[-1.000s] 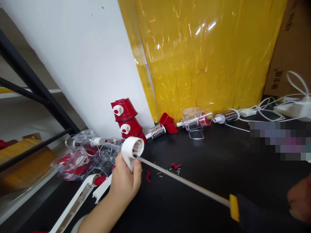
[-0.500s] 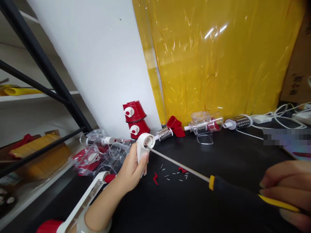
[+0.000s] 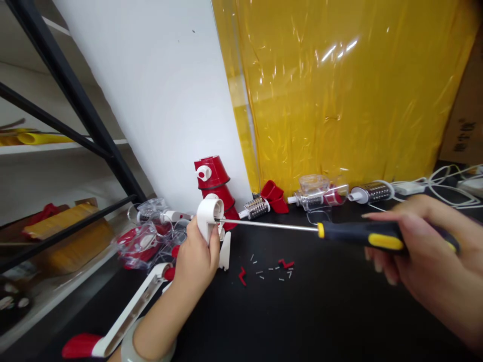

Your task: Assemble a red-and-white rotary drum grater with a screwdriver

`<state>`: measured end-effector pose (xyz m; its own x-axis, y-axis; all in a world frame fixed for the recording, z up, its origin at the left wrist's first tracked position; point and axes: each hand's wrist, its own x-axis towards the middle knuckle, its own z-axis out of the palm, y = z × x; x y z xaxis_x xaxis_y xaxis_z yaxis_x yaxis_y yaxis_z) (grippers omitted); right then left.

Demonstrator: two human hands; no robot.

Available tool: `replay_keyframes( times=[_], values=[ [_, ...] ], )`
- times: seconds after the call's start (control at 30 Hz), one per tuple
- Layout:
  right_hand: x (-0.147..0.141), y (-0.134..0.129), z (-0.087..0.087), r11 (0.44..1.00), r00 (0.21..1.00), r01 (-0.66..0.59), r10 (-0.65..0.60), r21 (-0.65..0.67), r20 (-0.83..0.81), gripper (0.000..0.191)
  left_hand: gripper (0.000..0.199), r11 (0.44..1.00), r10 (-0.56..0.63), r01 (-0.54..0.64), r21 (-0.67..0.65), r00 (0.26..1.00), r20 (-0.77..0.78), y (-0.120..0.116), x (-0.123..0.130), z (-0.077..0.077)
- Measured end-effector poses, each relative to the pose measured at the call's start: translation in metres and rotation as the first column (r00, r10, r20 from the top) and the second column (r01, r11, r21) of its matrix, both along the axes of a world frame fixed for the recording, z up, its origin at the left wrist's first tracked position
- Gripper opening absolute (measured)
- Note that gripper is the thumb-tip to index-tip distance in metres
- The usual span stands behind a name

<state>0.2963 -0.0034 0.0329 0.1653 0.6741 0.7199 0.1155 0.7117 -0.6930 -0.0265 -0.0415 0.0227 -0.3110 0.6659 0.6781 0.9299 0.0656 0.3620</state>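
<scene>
My left hand (image 3: 198, 251) is closed round a white plastic part with a ring-shaped end (image 3: 208, 211), held up above the black table. A long screwdriver (image 3: 362, 235) with a black and yellow handle is gripped in my right hand (image 3: 430, 246). It lies nearly level, and its tip meets the white part below the ring; whether it sits in a screw is hidden. Below, two small red zigzag pieces (image 3: 242, 276) and several small metal pins or screws (image 3: 260, 273) lie on the table. Another white plastic piece (image 3: 225, 251) shows just behind my left hand.
Stacked red bases (image 3: 213, 173) stand by the white wall. Grater drums (image 3: 256, 207), a red hopper piece (image 3: 274, 197) and clear housings (image 3: 315, 191) line the back. Clear and red parts (image 3: 145, 241) crowd the left, near a white crank handle (image 3: 130, 306). White cables (image 3: 437, 176) lie at right.
The white part in my left hand has moved left and turned. The screwdriver has swung from slanting to nearly level as my right hand rose and came further into view.
</scene>
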Motion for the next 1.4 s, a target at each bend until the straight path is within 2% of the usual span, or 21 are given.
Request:
replay_keyframes(
  times=[0.07, 0.1, 0.2, 0.23, 0.3, 0.37, 0.43, 0.57, 0.7, 0.83, 1.0, 1.17, 1.3, 1.4],
  values=[
    [0.000, 0.012, 0.002, 0.972, 0.982, -0.180, 0.169, -0.149, -0.083, 0.027, 0.045, 1.000, -0.031, 0.031, 0.001, 0.999, 0.014, -0.001, 0.001, 0.002],
    [0.000, 0.020, 0.003, 0.955, 0.967, -0.231, 0.205, -0.185, -0.149, 0.027, 0.042, 0.998, -0.069, 0.069, -0.002, 0.997, 0.038, -0.001, 0.001, 0.002],
    [0.005, 0.045, 0.008, 0.968, 0.929, -0.211, 0.155, -0.138, -0.337, 0.025, 0.032, 0.970, -0.242, 0.241, 0.029, 0.950, 0.197, 0.001, 0.000, 0.003],
    [0.008, 0.054, 0.010, 0.975, 0.920, -0.187, 0.131, -0.120, -0.370, 0.024, 0.029, 0.944, -0.329, 0.325, 0.063, 0.903, 0.277, 0.002, -0.001, 0.004],
    [0.013, 0.070, 0.011, 0.987, 0.905, -0.105, 0.044, -0.124, -0.423, 0.019, 0.026, 0.842, -0.526, 0.519, 0.145, 0.732, 0.433, 0.003, -0.002, 0.004],
    [0.017, 0.082, 0.007, 0.984, 0.932, -0.059, -0.007, -0.170, -0.363, 0.015, 0.027, 0.722, -0.653, 0.656, 0.220, 0.539, 0.532, 0.004, -0.002, 0.005],
    [0.017, 0.090, 0.000, 0.973, 0.978, -0.045, -0.003, -0.226, -0.207, 0.013, 0.030, 0.637, -0.709, 0.728, 0.255, 0.423, 0.564, 0.003, -0.001, 0.005],
    [0.012, 0.100, -0.018, 0.963, 0.999, -0.015, 0.028, -0.271, 0.044, 0.019, 0.030, 0.540, -0.769, 0.807, 0.238, 0.358, 0.530, 0.001, -0.001, 0.000],
    [0.009, 0.111, -0.031, 0.951, 0.958, 0.130, -0.048, -0.280, 0.281, 0.026, 0.030, 0.488, -0.802, 0.844, 0.222, 0.333, 0.496, 0.002, -0.001, -0.004],
    [0.011, 0.119, -0.037, 0.936, 0.920, 0.187, -0.060, -0.299, 0.387, 0.032, 0.029, 0.489, -0.807, 0.848, 0.205, 0.350, 0.475, 0.000, 0.000, -0.004],
    [0.014, 0.120, -0.037, 0.916, 0.902, 0.227, -0.070, -0.330, 0.425, 0.035, 0.035, 0.555, -0.803, 0.820, 0.138, 0.486, 0.345, -0.005, -0.005, -0.011],
    [0.014, 0.120, -0.037, 0.907, 0.885, 0.252, -0.074, -0.338, 0.459, 0.039, 0.027, 0.616, -0.771, 0.782, 0.098, 0.573, 0.277, -0.008, -0.010, -0.017],
    [0.014, 0.121, -0.038, 0.908, 0.866, 0.284, -0.106, -0.307, 0.488, 0.045, 0.028, 0.653, -0.746, 0.752, 0.089, 0.618, 0.247, -0.008, -0.013, -0.018],
    [0.016, 0.122, -0.040, 0.906, 0.853, 0.299, -0.113, -0.301, 0.509, 0.053, 0.033, 0.673, -0.718, 0.735, 0.080, 0.624, 0.308, -0.008, -0.013, -0.018]
  ],
)
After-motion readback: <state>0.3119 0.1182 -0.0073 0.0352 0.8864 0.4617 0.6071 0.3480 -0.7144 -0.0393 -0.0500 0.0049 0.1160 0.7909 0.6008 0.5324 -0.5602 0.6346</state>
